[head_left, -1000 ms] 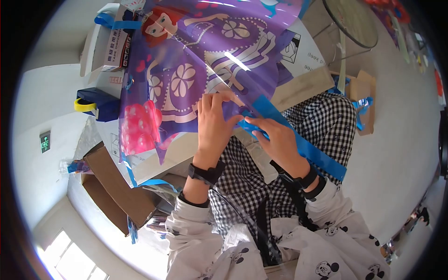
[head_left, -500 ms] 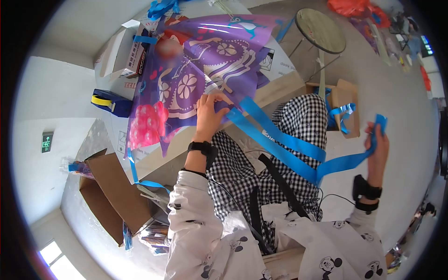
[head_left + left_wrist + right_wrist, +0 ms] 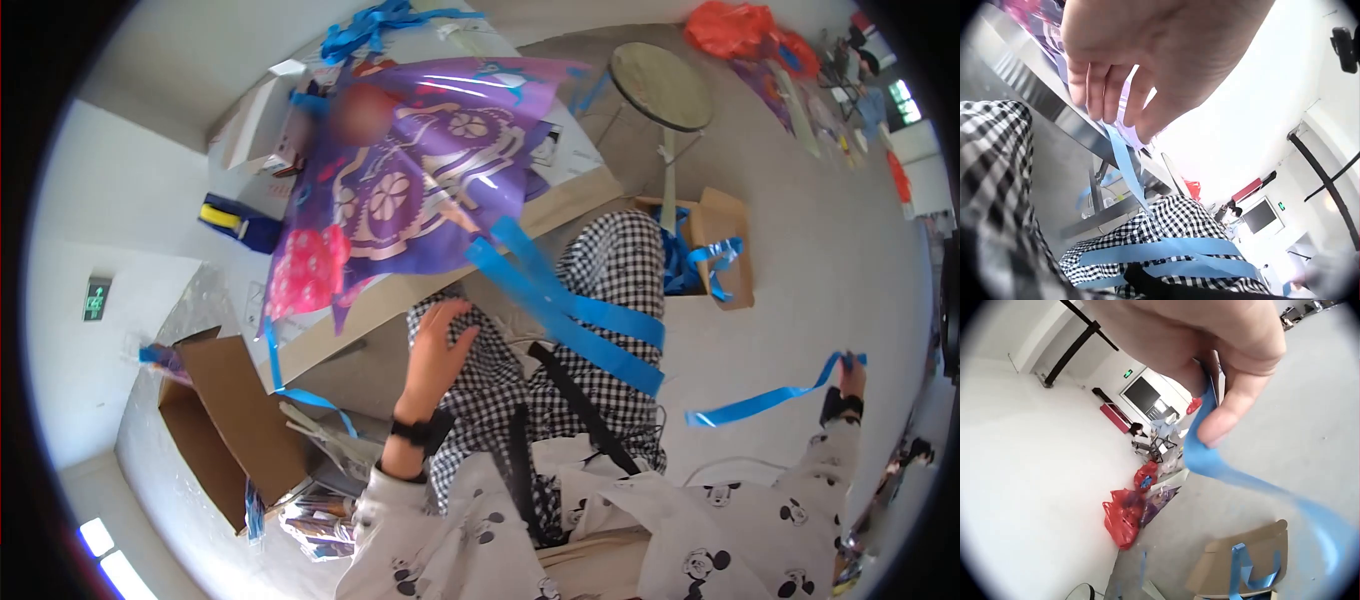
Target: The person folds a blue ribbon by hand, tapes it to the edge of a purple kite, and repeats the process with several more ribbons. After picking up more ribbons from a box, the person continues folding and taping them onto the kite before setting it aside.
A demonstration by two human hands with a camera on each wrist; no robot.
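My left hand (image 3: 435, 352) hovers over the left thigh, its fingers loosely bent and nothing in them. In the left wrist view, those fingers (image 3: 1112, 94) overlap the purple film and blue ribbon behind. Far out to the right, my right hand (image 3: 852, 378) pinches a strip of blue ribbon (image 3: 750, 403) that trails back toward the legs. The right wrist view shows that ribbon (image 3: 1210, 459) passing between thumb and fingers. A purple plastic film (image 3: 400, 190) with a princess print lies on the table. Two lengths of blue ribbon (image 3: 590, 345) run from its near corner across the right thigh.
A blue tape dispenser (image 3: 240, 222) and a white box (image 3: 262, 120) stand at the table's left. On the floor are a cardboard box (image 3: 225, 410), and a carton (image 3: 728, 215) holding blue ribbon. A round stool (image 3: 662, 85) stands beyond the table's right.
My right hand has left the film's near corner and swung far right with a ribbon strip, whose end now hangs apart from the lap. My left hand has let go and drawn back toward the body.
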